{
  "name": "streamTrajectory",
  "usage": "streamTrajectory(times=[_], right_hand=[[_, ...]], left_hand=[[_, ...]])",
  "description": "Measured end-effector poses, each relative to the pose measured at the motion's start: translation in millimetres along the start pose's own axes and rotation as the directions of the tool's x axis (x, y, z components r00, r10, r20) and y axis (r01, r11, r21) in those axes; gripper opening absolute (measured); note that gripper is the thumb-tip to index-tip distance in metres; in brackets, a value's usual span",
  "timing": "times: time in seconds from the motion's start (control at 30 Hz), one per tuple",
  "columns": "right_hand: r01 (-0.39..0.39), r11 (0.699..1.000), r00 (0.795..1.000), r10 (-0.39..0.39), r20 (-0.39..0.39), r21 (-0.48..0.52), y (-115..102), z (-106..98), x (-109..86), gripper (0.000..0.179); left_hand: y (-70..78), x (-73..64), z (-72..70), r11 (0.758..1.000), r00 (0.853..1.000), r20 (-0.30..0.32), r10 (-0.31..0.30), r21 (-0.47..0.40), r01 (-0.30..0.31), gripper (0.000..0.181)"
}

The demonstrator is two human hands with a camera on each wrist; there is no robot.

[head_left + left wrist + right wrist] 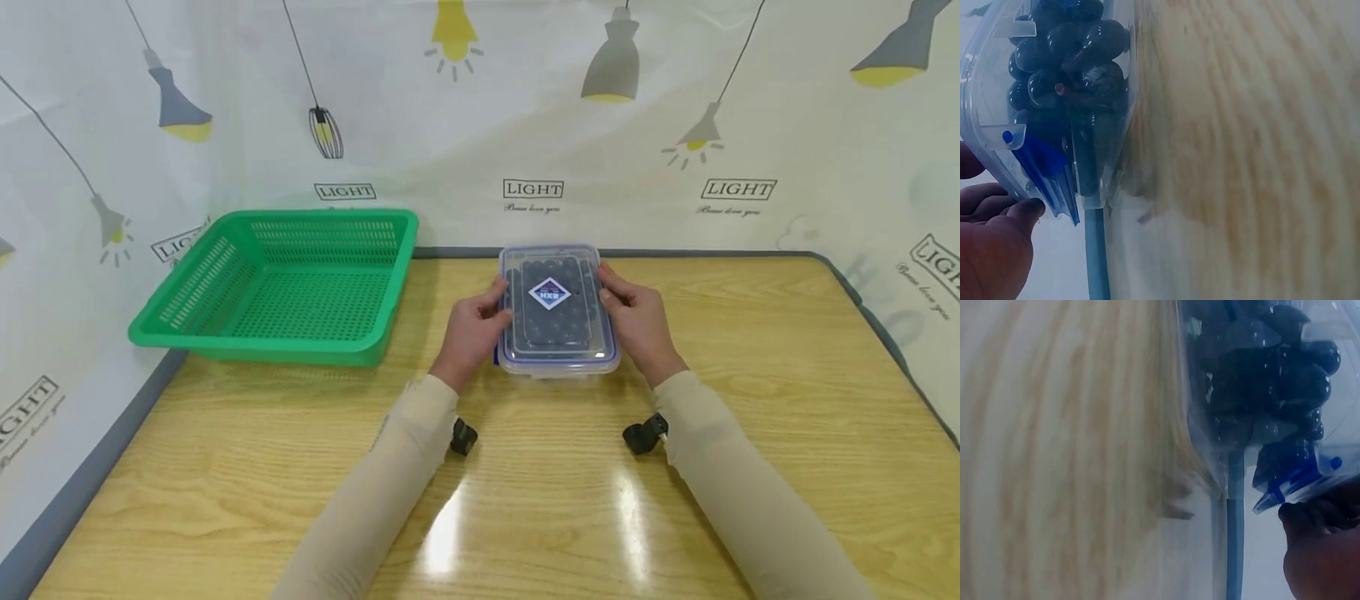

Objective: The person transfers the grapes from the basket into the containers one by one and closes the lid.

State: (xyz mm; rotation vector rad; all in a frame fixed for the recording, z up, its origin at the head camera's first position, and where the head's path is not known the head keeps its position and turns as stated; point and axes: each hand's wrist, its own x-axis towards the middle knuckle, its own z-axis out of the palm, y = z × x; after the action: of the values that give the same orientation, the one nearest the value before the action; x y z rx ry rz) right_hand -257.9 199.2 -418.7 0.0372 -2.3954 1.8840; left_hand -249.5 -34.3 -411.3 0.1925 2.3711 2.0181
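Observation:
A clear plastic food container (558, 354) with a blue-edged lid (558, 329) and a diamond label is at the far side of the table. Dark grapes (1079, 56) fill it, seen through the walls in both wrist views. On its left my left hand (474, 329) grips the side, fingers at the lid edge and thumb low. My right hand (637, 323) holds the opposite side in the same way. A blue side latch (1047, 169) juts outward near the left thumb; another blue latch (1300, 481) sticks out by the right fingertips.
A green slotted plastic basket (375, 343) stands to the left, with nothing visible inside. The wood-grain table (540, 500) ends at a fabric backdrop (450, 150) printed with lamps, close behind the container.

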Motion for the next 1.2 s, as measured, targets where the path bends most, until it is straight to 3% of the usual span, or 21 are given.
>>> streamTrajectory(times=[0.33, 0.97, 1.07, 1.2], right_hand=[[-0.043, 0.999, 0.999, 0.043, 0.024, 0.024, -1.4, -3.0, -4.6, 0.044], [-0.108, 0.993, 0.994, 0.109, -0.009, 0.042, -4.7, 0.8, -7.9, 0.047], [-0.128, 0.992, 0.992, 0.128, 0.0, 0.016, -3.5, 0.6, -8.8, 0.053], [-0.219, 0.976, 0.975, 0.218, 0.033, 0.021, -3.4, -0.4, -9.1, 0.069]], left_hand=[[5.1, 0.0, 2.8, 0.991, 1.0, -0.009, -0.011, 0.133, 0.012, 0.046], [3.8, 0.0, 3.9, 0.992, 1.0, -0.021, -0.021, 0.125, 0.023, 0.045], [1.3, -1.3, 3.9, 0.994, 1.0, -0.016, -0.01, 0.112, 0.012, 0.044], [-0.7, -2.2, 4.0, 0.994, 1.0, -0.019, 0.017, 0.111, -0.015, 0.043]])
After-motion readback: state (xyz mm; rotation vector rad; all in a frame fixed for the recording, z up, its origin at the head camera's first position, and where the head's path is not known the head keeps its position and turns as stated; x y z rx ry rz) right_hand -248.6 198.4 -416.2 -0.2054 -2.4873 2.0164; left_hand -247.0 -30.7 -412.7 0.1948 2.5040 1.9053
